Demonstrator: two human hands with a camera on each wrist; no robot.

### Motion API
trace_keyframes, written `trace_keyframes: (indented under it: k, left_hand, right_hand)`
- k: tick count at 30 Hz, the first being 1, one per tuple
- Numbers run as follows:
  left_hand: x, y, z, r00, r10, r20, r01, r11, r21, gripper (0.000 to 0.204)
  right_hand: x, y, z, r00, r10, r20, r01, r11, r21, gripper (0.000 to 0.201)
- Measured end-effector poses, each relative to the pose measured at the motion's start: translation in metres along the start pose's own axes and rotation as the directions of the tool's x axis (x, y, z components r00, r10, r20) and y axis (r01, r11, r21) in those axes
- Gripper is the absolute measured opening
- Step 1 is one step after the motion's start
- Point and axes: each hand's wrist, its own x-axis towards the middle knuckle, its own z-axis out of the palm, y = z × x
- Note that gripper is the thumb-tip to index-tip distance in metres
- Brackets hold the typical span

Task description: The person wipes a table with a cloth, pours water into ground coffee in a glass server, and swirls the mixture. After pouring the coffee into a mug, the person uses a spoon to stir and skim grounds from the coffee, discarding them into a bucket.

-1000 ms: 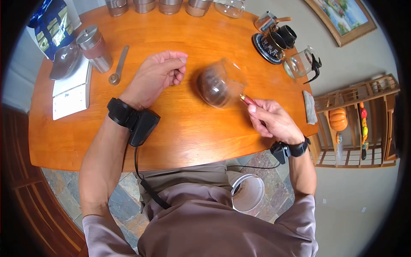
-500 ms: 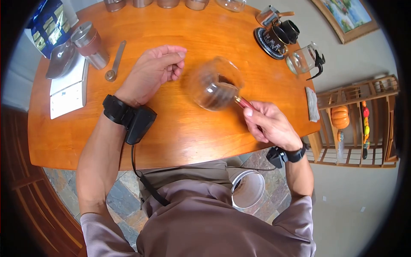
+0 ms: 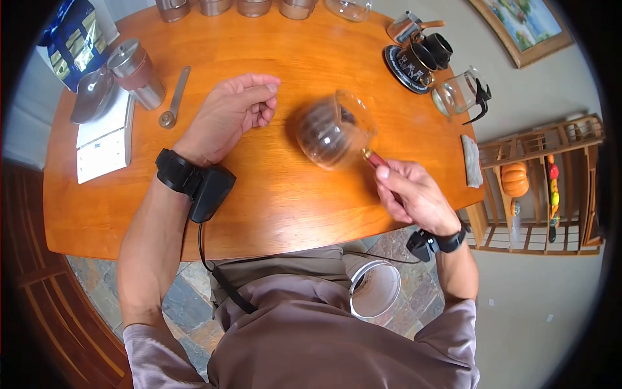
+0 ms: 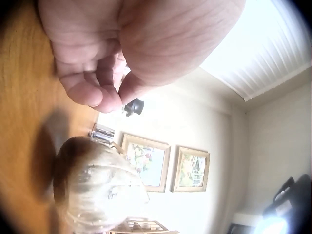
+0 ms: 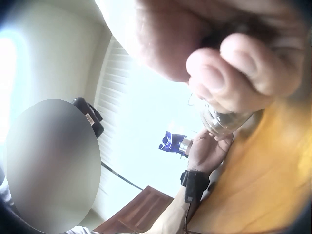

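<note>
My right hand (image 3: 418, 196) grips the red handle (image 3: 374, 158) of a ribbed clear glass coffee pot (image 3: 322, 137) with dark liquid in it. Held over the middle of the table, the pot is tilted with its mouth toward the right, and motion blurs it. My left hand (image 3: 230, 111) is at the table left of the pot, its fingers loosely curled and nothing seen between them. From the left wrist, the ribbed pot (image 4: 100, 187) appears beyond the curled fingertips (image 4: 84, 93). Curled fingers (image 5: 219, 73) hide most of the handle in the right wrist view.
At left are a long-handled scoop (image 3: 176, 97), a steel grinder (image 3: 136, 74), a white scale (image 3: 103, 152) and a blue bag (image 3: 76, 45). Several canisters (image 3: 254, 6) line the far edge. A dark cup (image 3: 414, 61) and glass carafe (image 3: 457, 94) stand right, near a grey cloth (image 3: 472, 162).
The glass pot has swung left and then back right, its tilt changing with the right hand's small movement. The left hand has stayed nearly still.
</note>
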Motion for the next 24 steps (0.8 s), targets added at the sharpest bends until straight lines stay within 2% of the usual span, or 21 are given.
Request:
trace_keyframes:
  k: [2, 5, 8, 9, 11, 13, 18, 20, 21, 22, 24]
  left_hand:
    - [0.0, -0.001, 0.001, 1.0, -0.003, 0.025, 0.003, 1.0, 0.001, 0.018]
    - [0.0, 0.0, 0.004, 1.0, -0.002, 0.0, 0.002, 1.0, 0.012, 0.018]
    - [0.001, 0.001, 0.001, 1.0, 0.001, -0.03, -0.001, 1.0, -0.007, 0.018]
    - [0.001, 0.002, 0.0, 1.0, 0.0, -0.008, 0.0, 1.0, -0.009, 0.018]
    - [0.001, 0.0, 0.0, 1.0, -0.01, 0.018, 0.01, 1.0, -0.014, 0.018]
    - [0.001, 0.001, 0.003, 1.0, -0.01, -0.03, 0.009, 1.0, -0.009, 0.019]
    - [0.001, 0.0, -0.001, 1.0, -0.002, -0.01, 0.001, 1.0, -0.019, 0.019]
    - [0.001, 0.0, -0.001, 1.0, 0.002, 0.013, -0.001, 1.0, -0.018, 0.019]
    - [0.001, 0.0, 0.0, 1.0, 0.004, -0.001, -0.004, 1.0, -0.017, 0.019]
    - [0.001, 0.001, 0.001, 1.0, 0.001, -0.012, -0.001, 1.0, -0.013, 0.019]
    - [0.001, -0.001, 0.001, 1.0, -0.004, -0.013, 0.004, 1.0, -0.017, 0.019]
  right_hand:
    - [-0.001, 0.004, 0.001, 1.0, -0.019, 0.015, 0.019, 0.999, 0.048, 0.031]
    - [0.014, -0.002, 0.004, 0.992, -0.056, 0.116, 0.051, 0.998, 0.046, 0.032]
    - [0.009, 0.0, 0.0, 0.998, -0.046, 0.034, 0.045, 0.998, 0.036, 0.033]
    - [0.004, 0.0, 0.0, 1.0, -0.003, 0.012, 0.003, 0.999, 0.044, 0.034]
    - [0.003, -0.001, 0.004, 0.999, -0.026, 0.038, 0.025, 1.0, 0.009, 0.034]
    - [0.007, 0.0, 0.004, 0.991, -0.078, 0.108, 0.082, 0.996, -0.027, 0.033]
    - [0.009, -0.003, 0.002, 0.995, -0.07, 0.067, 0.073, 0.996, -0.042, 0.032]
    - [0.002, -0.005, 0.006, 0.999, -0.033, -0.009, 0.032, 0.996, -0.083, 0.031]
    - [0.004, -0.005, 0.007, 0.997, -0.076, 0.005, 0.075, 0.981, -0.177, 0.031]
    - [0.01, -0.002, 0.008, 0.997, -0.074, 0.001, 0.074, 0.983, -0.166, 0.031]
    - [0.024, 0.005, 0.011, 0.984, -0.177, 0.03, 0.179, 0.975, -0.131, 0.033]
